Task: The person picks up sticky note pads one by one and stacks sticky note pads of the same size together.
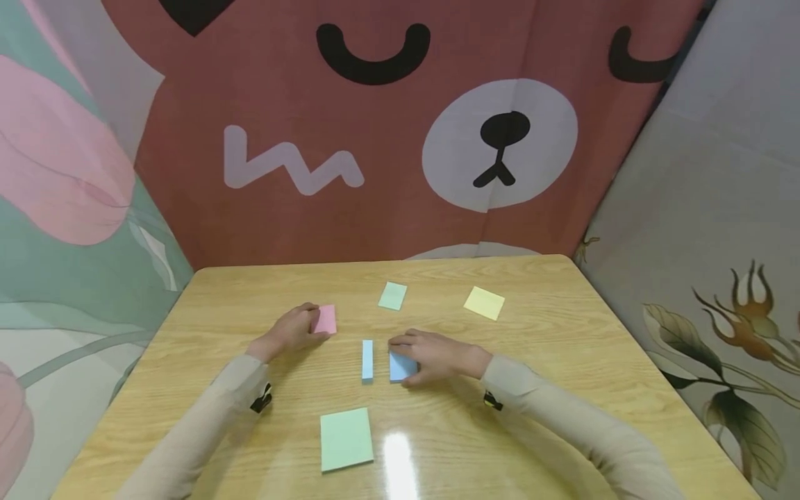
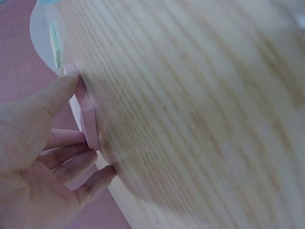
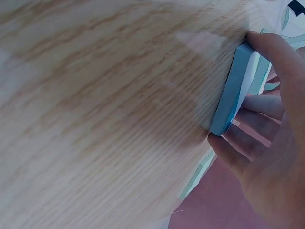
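Observation:
On the left side of the table my left hand (image 1: 294, 329) holds a pink sticky note pad (image 1: 325, 319) by its edges. The left wrist view shows the thumb at one end of this pad (image 2: 88, 114) and fingertips at the other, low over the wood. Right of centre, my right hand (image 1: 440, 354) grips a blue sticky note pad (image 1: 402, 369) the same way. Its thick side (image 3: 231, 90) faces the right wrist camera, thumb and fingers at opposite ends. A narrow light blue block (image 1: 367, 361) lies between the hands, just left of the blue pad.
Nearest the person lies a larger green sticky note pad (image 1: 346, 439). Toward the back are a small green pad (image 1: 392, 296) and a yellow pad (image 1: 484, 303). The wooden table (image 1: 550, 319) ends at a printed bear curtain (image 1: 387, 222), with patterned fabric on both sides.

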The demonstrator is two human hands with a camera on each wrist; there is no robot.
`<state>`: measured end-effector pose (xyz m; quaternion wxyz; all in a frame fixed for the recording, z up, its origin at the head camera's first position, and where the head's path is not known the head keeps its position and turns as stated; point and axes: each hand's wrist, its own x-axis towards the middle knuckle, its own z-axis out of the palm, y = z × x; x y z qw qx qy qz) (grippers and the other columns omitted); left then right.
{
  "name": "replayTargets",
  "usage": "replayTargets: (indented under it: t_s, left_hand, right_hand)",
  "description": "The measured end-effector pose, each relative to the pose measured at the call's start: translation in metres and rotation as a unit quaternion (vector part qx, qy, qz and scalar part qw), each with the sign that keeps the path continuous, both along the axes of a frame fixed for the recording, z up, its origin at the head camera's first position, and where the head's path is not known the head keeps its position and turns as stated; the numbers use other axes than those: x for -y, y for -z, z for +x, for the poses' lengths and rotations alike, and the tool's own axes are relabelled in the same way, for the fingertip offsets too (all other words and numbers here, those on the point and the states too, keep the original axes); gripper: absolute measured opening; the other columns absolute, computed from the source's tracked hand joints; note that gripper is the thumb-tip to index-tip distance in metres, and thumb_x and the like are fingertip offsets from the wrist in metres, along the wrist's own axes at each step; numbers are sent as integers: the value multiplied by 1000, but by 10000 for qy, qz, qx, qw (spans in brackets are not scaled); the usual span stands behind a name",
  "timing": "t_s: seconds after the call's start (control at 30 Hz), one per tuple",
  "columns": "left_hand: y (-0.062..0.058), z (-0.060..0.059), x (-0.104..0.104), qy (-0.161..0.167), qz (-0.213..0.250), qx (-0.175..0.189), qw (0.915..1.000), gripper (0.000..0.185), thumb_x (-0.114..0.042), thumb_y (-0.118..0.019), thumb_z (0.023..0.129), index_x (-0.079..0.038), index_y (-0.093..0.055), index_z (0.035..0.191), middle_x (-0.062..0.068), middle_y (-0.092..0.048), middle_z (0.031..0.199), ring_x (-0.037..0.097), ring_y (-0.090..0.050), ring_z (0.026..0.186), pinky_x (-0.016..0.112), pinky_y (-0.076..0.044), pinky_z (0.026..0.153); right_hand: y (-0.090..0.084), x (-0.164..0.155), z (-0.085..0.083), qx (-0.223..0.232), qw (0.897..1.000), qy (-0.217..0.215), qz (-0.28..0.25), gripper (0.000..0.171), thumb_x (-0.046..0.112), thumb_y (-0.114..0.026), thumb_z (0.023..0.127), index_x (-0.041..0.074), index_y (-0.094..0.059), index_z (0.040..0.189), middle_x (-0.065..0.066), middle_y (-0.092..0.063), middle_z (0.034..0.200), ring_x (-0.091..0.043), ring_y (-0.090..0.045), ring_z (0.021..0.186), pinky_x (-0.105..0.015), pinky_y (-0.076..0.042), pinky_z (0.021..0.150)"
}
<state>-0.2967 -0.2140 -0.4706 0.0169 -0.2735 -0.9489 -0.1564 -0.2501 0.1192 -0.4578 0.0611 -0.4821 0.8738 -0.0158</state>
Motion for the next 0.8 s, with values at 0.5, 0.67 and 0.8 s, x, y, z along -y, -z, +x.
replayTargets:
  t_s: [0.5,0.67,0.8]
  left_hand:
    - [0,0,-3,-114,-94,163,9998,31,-26,-75,90,-3,-58,77,34,-54,129,44,-59,109,51,-51,90]
    - [0,-1,-3,-151,-70,213,9996,32,-26,-74,90,-5,-55,75,33,-54,130,42,-59,109,49,-51,89]
    - [0,-2,-2,-155,-40,206,9997,36,-27,-74,90,-7,-52,71,33,-54,130,43,-58,111,50,-50,91]
  right_hand:
    - [1,-13,4,217,9994,237,-156,83,55,-62,93,-2,-39,149,-17,-40,151,-29,-39,137,-40,-35,111]
    - [2,-21,3,269,9989,390,-42,87,59,-58,94,-5,-37,149,-20,-37,153,-32,-36,139,-43,-33,113]
    - [2,-26,3,308,9986,429,-45,89,60,-56,94,-7,-36,149,-22,-35,153,-37,-34,140,-46,-29,114]
